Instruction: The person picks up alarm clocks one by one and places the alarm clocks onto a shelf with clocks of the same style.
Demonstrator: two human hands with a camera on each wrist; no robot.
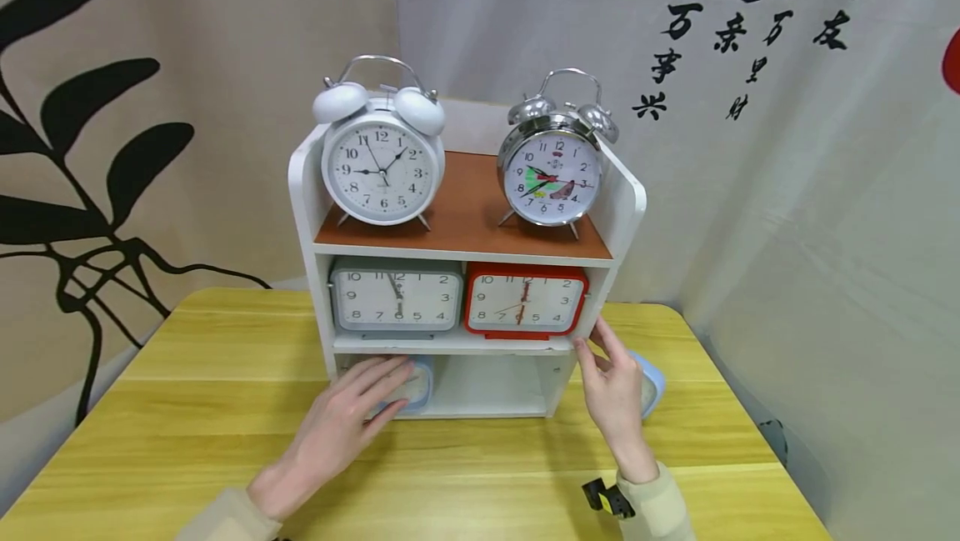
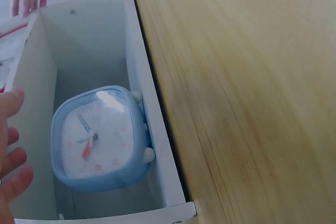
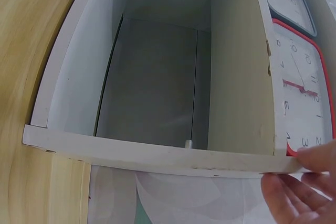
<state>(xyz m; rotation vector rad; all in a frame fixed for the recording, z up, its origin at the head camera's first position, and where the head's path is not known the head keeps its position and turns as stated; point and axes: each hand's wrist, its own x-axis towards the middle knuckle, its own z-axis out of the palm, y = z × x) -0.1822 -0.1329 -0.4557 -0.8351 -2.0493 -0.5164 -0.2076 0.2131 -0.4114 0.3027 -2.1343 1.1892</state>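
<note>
A white shelf unit [image 1: 450,343] stands on the table, and a light blue square clock [image 2: 123,163] sits inside its bottom compartment at the left. My left hand [image 1: 348,403] is in front of that clock, partly covering it in the head view; the left wrist view shows its fingers [image 2: 16,179] apart from the clock. With thumb and fingers, my right hand [image 1: 615,395] pinches the front edge of the unit's right side panel [image 3: 231,162]. Another light blue clock [image 1: 652,387] stands on the table just right of the unit, partly hidden by my right hand.
On the middle shelf are a grey clock [image 1: 397,299] and a red clock [image 1: 527,301]. The brown top holds a white twin-bell alarm clock [image 1: 382,166] and a silver one [image 1: 552,174]. The wooden table [image 1: 187,408] stretches in front, with fabric hangings behind.
</note>
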